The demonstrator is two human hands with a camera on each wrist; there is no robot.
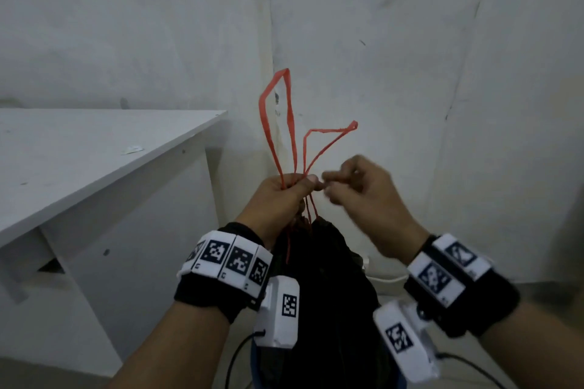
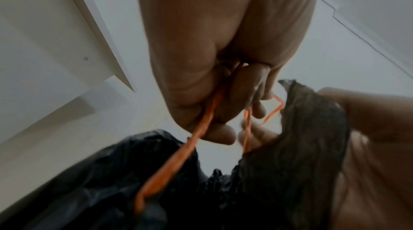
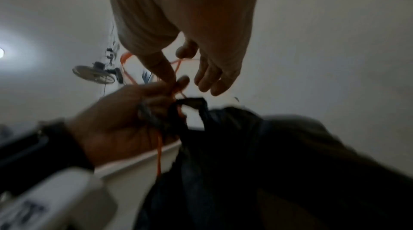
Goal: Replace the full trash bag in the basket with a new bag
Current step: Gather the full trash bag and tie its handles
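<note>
A black trash bag [image 1: 322, 294] hangs bunched below my hands, its lower part inside a blue basket whose rim [image 1: 253, 369] barely shows. My left hand [image 1: 294, 188] grips the bag's red drawstrings [image 1: 290, 110] in a fist, and two loops stand up above it. The left wrist view shows the drawstrings [image 2: 201, 133] running out of the curled fingers [image 2: 219, 133] down into the bag [image 2: 111, 180]. My right hand [image 1: 354, 186] is blurred just right of the left thumb. In the right wrist view its fingers [image 3: 212, 78] hang relaxed, the thumb touching the strings beside the left hand [image 3: 125, 117].
A white desk [image 1: 79, 161] stands close on the left, its corner near the drawstring loops. White walls meet in a corner right behind the bag. A white cable [image 1: 385, 278] lies along the floor by the wall. A ceiling fan [image 3: 93, 74] hangs overhead.
</note>
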